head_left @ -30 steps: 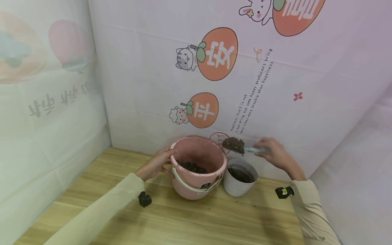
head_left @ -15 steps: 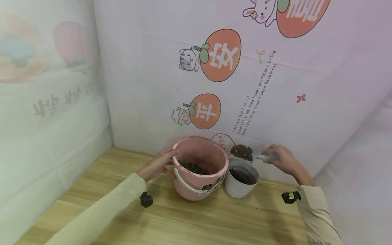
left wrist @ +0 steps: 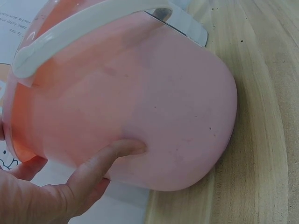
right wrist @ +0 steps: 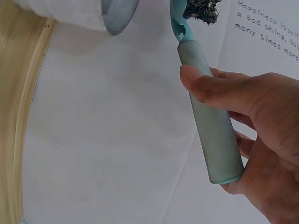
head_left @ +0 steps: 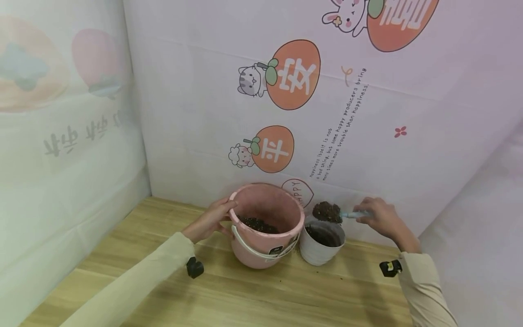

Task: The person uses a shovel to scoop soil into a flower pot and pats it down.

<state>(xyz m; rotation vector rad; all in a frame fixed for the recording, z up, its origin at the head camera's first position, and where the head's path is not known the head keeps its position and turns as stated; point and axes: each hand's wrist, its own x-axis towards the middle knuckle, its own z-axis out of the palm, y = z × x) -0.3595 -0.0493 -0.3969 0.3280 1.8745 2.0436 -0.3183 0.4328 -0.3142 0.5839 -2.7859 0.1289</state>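
Observation:
My left hand (head_left: 210, 221) holds the rim and side of a pink bucket (head_left: 247, 252) that stands on the table with dark soil (head_left: 256, 224) inside. In the left wrist view, a finger of the left hand (left wrist: 56, 193) presses on the bucket's wall (left wrist: 182, 107). To the right of the bucket is a white pot (head_left: 318, 255) with some soil in it. My right hand (head_left: 380, 218) grips the pale blue-green handle of a trowel (right wrist: 212, 130). A heap of soil (head_left: 328, 212) covers the trowel's blade, which is over the pot's far rim.
The wooden table (head_left: 229, 299) has a few soil crumbs near the pot. A white printed sheet (head_left: 196, 113) rises close behind the bucket and pot. Another pale sheet (head_left: 98, 181) hangs on the left. The bucket's white handle (head_left: 251, 248) hangs down in front.
My right hand has brought the loaded trowel right and down, from beside the bucket's rim to over the pot. The left hand stays on the bucket. The view has shifted slightly.

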